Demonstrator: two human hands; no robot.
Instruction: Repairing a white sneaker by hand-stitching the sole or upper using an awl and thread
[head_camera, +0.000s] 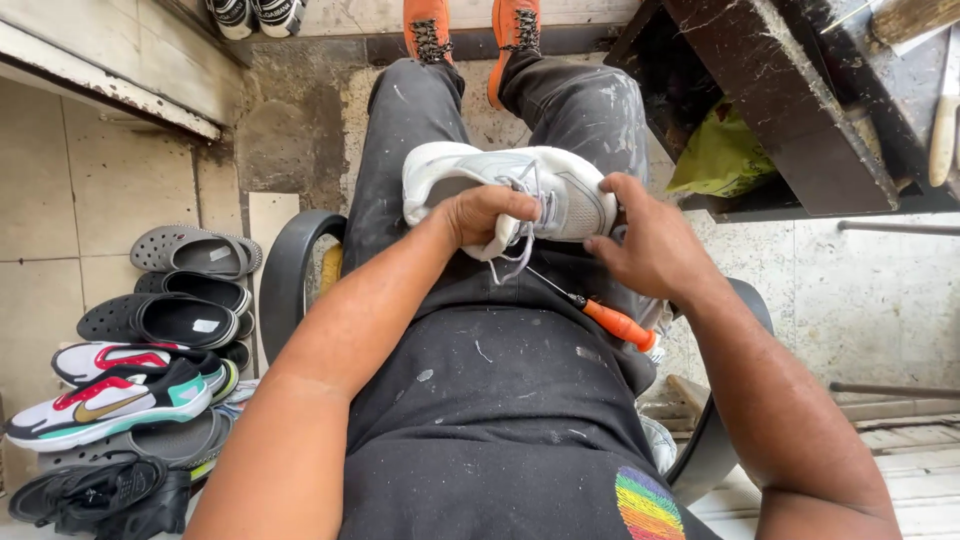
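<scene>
Both hands gripping white sneaker, awl on lap

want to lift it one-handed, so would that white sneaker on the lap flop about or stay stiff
The white sneaker probably keeps its shape: its thick sole looks firm where the left hand grips it. It is likely light for its size. The loose laces hang limp and would probably dangle or snag.

The person wears a black shirt flecked with pale paint spots, with a rainbow-striped patch low on the front. Dark grey trousers are dusty and smeared with white. Orange shoes have black laces. Both arms are bare, without sleeves.
</scene>
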